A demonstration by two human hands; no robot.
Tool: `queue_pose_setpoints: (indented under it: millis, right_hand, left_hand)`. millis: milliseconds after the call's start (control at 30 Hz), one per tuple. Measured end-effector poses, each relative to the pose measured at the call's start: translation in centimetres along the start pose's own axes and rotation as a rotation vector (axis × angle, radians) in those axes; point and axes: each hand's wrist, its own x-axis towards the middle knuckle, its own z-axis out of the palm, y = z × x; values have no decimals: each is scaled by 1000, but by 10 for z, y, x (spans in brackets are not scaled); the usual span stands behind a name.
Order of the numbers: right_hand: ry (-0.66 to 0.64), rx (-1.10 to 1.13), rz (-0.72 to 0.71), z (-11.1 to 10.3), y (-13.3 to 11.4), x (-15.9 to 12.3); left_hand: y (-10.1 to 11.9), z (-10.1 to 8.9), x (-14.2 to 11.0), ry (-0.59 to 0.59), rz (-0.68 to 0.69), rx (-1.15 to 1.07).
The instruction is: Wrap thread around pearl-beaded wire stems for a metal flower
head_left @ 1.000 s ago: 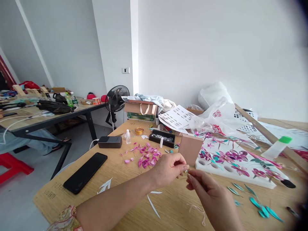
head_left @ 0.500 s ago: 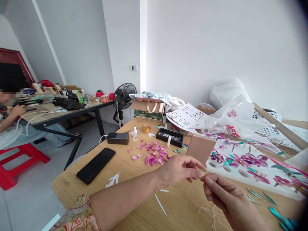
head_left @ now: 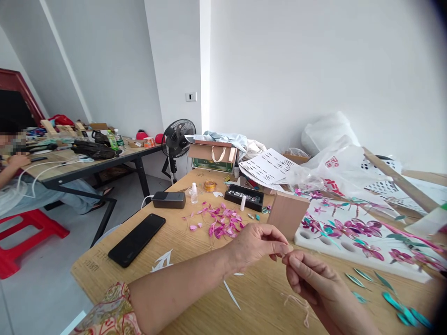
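My left hand reaches in from the left with thumb and forefinger pinched together. Its tips meet those of my right hand, which is also closed in a pinch. What lies between the fingertips is too small to make out. A pale pink thread trails below my right hand and seems to run up into it. Beyond my left hand lies a pile of magenta petals. Thin white paper slivers are on the table near my left forearm. Teal leaf pieces lie right of my right hand.
A white foam block with finished purple flowers stands at right, beside an upright brown board. A black phone, power bank, small bottle and black tray are on the table. A person sits at another table.
My hands have drawn closer together, the fingertips now touching, and my right hand has shifted slightly left. The thread has moved along with it. The whole view has turned slightly.
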Motion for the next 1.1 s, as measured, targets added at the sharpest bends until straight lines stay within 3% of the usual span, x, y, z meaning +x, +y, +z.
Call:
queue_pose_setpoints:
  millis: [300,600,900,1100]
  right_hand:
    - [-26,11,1,-2,2,1]
    - [-18,-39,-2,-3,-1,2]
    - [52,-241,-106,-10,-4,6]
    - [122,-473,-210,-14,-20,3]
  left_hand:
    - [4,2,-2,29,-1,-29]
    - [11,-5,0,46,112,-112]
    - [26,-12,2,96,111,-210]
    - [21,-16,6,94,47,-277]
